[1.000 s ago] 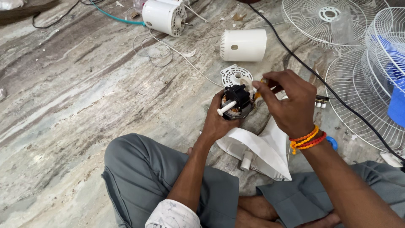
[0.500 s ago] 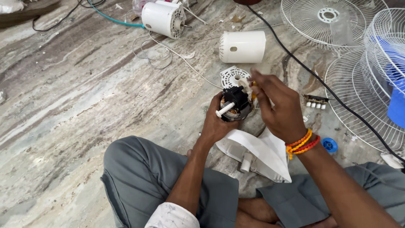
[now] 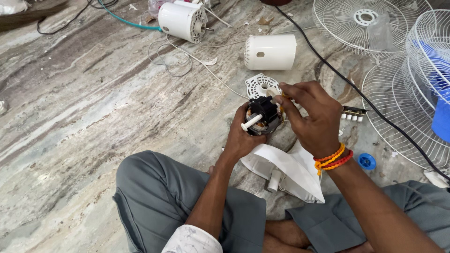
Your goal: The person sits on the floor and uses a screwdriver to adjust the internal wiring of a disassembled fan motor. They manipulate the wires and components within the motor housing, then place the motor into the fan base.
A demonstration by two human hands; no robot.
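Observation:
My left hand (image 3: 240,138) is wrapped around a small fan motor (image 3: 262,118) with copper windings, a black top piece and a white shaft sticking out to the left. My right hand (image 3: 313,118), with orange and red bands on the wrist, pinches at the motor's upper right side; what its fingertips hold is too small to tell. A white fan base piece (image 3: 288,171) lies on my lap below both hands. A round white vented cover (image 3: 262,85) lies on the floor just behind the motor.
I sit cross-legged on a streaked stone floor (image 3: 84,107). A white cylindrical housing (image 3: 271,52) and another white motor (image 3: 183,21) lie farther away. Wire fan guards (image 3: 403,93) stack at the right, crossed by a black cable (image 3: 337,70). A blue cap (image 3: 366,161) lies near my right arm.
My right hand has shifted slightly left and down onto the motor's upper right side. My left hand keeps the motor in the same place.

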